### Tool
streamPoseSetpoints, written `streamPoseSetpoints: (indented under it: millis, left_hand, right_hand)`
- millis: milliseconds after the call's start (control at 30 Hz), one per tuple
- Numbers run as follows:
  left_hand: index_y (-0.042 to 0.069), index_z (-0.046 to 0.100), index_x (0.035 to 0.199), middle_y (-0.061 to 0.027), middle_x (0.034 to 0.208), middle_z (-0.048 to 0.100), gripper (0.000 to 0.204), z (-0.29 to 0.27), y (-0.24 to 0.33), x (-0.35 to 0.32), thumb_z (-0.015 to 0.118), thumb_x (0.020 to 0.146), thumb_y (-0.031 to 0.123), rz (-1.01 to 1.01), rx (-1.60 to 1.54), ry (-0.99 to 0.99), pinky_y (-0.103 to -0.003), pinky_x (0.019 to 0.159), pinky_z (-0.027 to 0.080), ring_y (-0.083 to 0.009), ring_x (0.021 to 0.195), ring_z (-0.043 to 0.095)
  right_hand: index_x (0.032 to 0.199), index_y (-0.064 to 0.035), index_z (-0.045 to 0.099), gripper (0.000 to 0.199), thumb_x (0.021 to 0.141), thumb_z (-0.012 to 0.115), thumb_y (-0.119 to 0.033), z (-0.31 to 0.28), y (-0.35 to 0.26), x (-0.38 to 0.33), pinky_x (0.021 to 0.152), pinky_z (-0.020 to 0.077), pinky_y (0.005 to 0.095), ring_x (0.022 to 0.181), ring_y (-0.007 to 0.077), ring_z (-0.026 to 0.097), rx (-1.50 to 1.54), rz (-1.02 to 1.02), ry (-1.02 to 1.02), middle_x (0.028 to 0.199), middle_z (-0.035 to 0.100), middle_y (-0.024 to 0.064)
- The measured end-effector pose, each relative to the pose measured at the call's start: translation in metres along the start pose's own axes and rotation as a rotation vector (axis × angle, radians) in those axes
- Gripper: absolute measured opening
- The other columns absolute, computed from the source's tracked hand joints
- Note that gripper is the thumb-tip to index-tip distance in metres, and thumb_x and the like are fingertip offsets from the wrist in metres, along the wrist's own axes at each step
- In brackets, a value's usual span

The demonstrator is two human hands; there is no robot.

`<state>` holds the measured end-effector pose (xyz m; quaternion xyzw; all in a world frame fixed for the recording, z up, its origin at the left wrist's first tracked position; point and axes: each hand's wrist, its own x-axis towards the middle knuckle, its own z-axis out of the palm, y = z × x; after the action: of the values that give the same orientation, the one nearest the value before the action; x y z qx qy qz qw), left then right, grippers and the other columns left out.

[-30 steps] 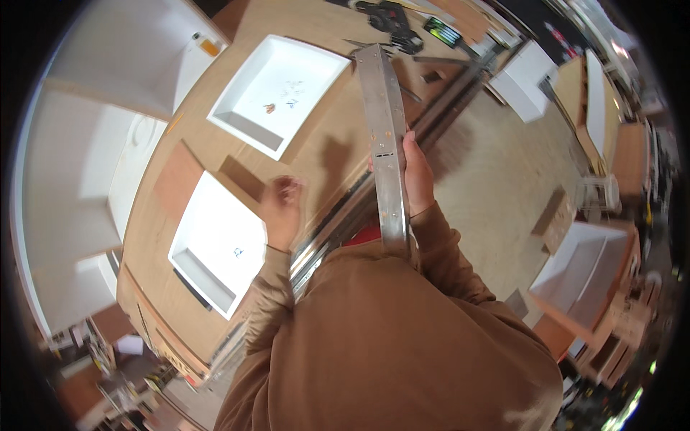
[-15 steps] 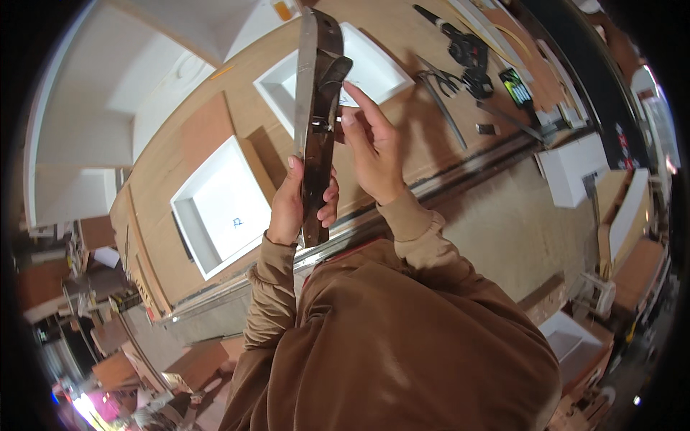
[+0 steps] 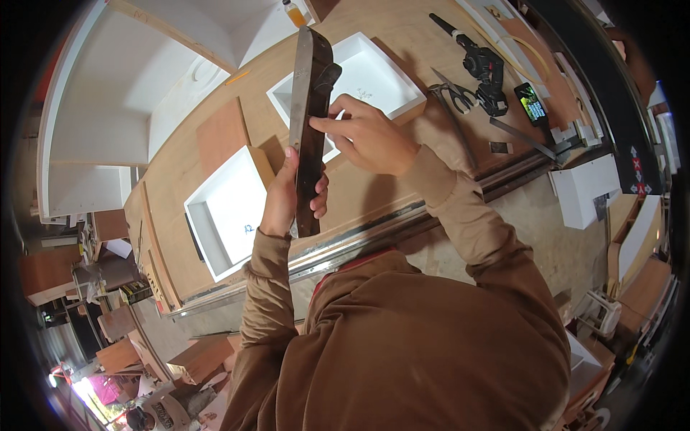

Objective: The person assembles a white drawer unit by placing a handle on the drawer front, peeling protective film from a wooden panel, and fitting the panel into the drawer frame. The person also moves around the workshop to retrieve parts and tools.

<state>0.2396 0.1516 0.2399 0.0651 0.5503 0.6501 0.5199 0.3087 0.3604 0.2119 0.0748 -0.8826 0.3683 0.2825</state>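
A long dark hand plane [image 3: 314, 90] is held up over the workbench, tilted so that its long edge runs away from me. My left hand [image 3: 280, 194] is wrapped around its near end, thumb on one side and fingers on the other. Bent at the wrist, my right hand [image 3: 377, 136] reaches in from the right, its fingers closed and their tips against the middle of the plane. What the fingertips pinch there, if anything, is hidden. Beneath the plane lie two white open boxes, a near one [image 3: 233, 212] and a far one [image 3: 384, 68].
A black power tool [image 3: 487, 68], pincers [image 3: 460, 97] and a lit phone [image 3: 530, 104] lie on the right of the workbench [image 3: 345, 208]. A large white cabinet [image 3: 100, 100] stands at far left. Near it are a bottle of orange liquid [image 3: 293, 14] and a brown board [image 3: 221, 136].
My right hand has turned over and its fingers have closed in on the plane's middle, where the index finger and thumb stood apart. My left hand keeps its grip.
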Motion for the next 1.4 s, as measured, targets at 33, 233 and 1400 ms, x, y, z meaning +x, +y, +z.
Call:
streamPoseSetpoints:
  millis: [33, 233, 1400]
  left_hand:
    - [0.003, 0.052, 0.109, -0.0046, 0.076, 0.05, 0.072, -0.002, 0.004, 0.005, 0.037, 0.102, 0.073, -0.002, 0.003, -0.003, -0.03, 0.047, 0.041, -0.0129, 0.052, 0.046]
    - [0.004, 0.053, 0.107, -0.0042, 0.076, 0.051, 0.068, -0.019, 0.027, 0.036, 0.041, 0.102, 0.071, 0.029, 0.183, 0.099, -0.03, 0.047, 0.042, -0.0129, 0.052, 0.047]
    - [-0.001, 0.062, 0.107, -0.0071, 0.08, 0.064, 0.048, -0.028, -0.127, -0.002, 0.043, 0.112, 0.043, 0.287, 0.235, 0.462, -0.03, 0.064, 0.051, -0.013, 0.071, 0.06]
  right_hand:
    - [0.117, -0.0092, 0.075, 0.031, 0.09, 0.064, -0.002, 0.001, 0.006, 0.004, 0.079, 0.0568, 0.0404, 0.086, 0.0313, 0.067, -0.014, -0.001, 0.004, 0.1, 0.063, 0.014]
    - [0.107, -0.0026, 0.075, 0.016, 0.093, 0.067, -0.004, 0.025, 0.056, 0.032, 0.075, 0.0582, 0.0389, 0.082, 0.0305, 0.07, 0.058, -0.062, 0.059, 0.097, 0.07, 0.0133]
    - [0.166, -0.0069, 0.009, 0.093, 0.101, 0.07, -0.033, 0.124, -0.053, -0.14, 0.106, 0.0478, 0.0358, 0.144, 0.0245, 0.041, 1.018, 0.732, -0.217, 0.16, 0.034, 0.0122]
